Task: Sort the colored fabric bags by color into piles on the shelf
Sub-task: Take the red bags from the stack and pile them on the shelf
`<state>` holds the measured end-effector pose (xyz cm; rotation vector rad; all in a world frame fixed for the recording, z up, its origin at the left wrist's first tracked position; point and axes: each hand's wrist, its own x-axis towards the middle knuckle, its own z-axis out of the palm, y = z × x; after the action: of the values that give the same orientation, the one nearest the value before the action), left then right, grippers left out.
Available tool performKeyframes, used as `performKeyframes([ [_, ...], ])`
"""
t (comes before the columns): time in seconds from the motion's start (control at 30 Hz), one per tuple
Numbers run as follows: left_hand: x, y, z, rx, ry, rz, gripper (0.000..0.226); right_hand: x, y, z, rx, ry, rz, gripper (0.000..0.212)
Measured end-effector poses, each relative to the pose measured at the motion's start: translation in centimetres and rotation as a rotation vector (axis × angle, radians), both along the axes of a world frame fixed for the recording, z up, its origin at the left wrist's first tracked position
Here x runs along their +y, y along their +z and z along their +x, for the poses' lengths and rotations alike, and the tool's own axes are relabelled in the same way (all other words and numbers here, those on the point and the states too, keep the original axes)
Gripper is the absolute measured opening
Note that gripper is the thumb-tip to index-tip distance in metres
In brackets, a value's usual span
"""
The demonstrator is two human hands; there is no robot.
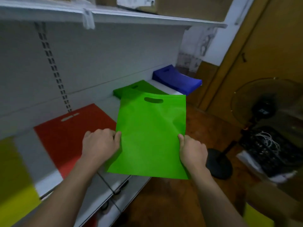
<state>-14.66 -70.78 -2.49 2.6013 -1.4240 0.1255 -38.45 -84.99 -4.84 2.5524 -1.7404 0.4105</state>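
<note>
Holding a green bag [150, 133] flat above the shelf [54, 179] edge, the left hand [100, 143] pinches its left side and the right hand [192, 151] its right, fingers curled onto the fabric; the green pile [131, 89] lies just beyond, between the red pile [72, 135] and blue pile [177, 81]; best to keep it taut, square the handle slot with the pile's, then lay it down; no legible writing anywhere.

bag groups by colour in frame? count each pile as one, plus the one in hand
Green: 2, the held bag and the green pile
Red pile: 1
Blue pile: 1
Yellow pile: 1
Total: 5
</note>
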Motion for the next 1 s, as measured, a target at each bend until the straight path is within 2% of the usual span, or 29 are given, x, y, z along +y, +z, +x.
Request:
performKeyframes([
  [0.17, -6.9, -0.6, -0.2, -0.032, -0.045, 0.023, 0.050, -5.3, -0.8, -1.4, 0.027, -0.061, -0.032, 0.047],
  [0.37, -14.2, -1.7, 2.2, 0.093, 0.047, 0.057, 0.051, -14.3, -0.7, 1.7, 0.081, -0.008, 0.004, 0.047],
  [0.47, -18.4, -2.3, 3.6, 0.006, 0.100, 0.080, 0.047, -19.7, -0.9, 4.4, 0.077, 0.030, -0.008, 0.047],
  [0.6, -22.8, -2.6, 4.8, 0.100, 0.195, 0.187, 0.039, -27.0, -1.4, 8.0, 0.154, 0.094, -0.059, 0.047],
  [0.73, -26.3, -3.1, 6.0, 0.116, 0.294, 0.251, 0.040, -32.3, -1.5, 12.4, 0.082, 0.249, -0.126, 0.042],
  [0.8, -26.9, -3.3, 6.1, 0.130, 0.342, 0.287, 0.038, -34.4, -1.7, 14.1, 0.156, 0.335, -0.077, 0.037],
  [0.9, -27.1, -3.3, 5.5, 0.156, 0.408, 0.338, 0.035, -36.6, -1.8, 16.7, 0.143, 0.479, -0.060, 0.047],
  [1.0, -27.7, -3.9, 5.0, 0.211, 0.465, 0.398, 0.035, -38.1, -2.4, 18.8, 0.221, 0.548, 0.021, 0.043],
])
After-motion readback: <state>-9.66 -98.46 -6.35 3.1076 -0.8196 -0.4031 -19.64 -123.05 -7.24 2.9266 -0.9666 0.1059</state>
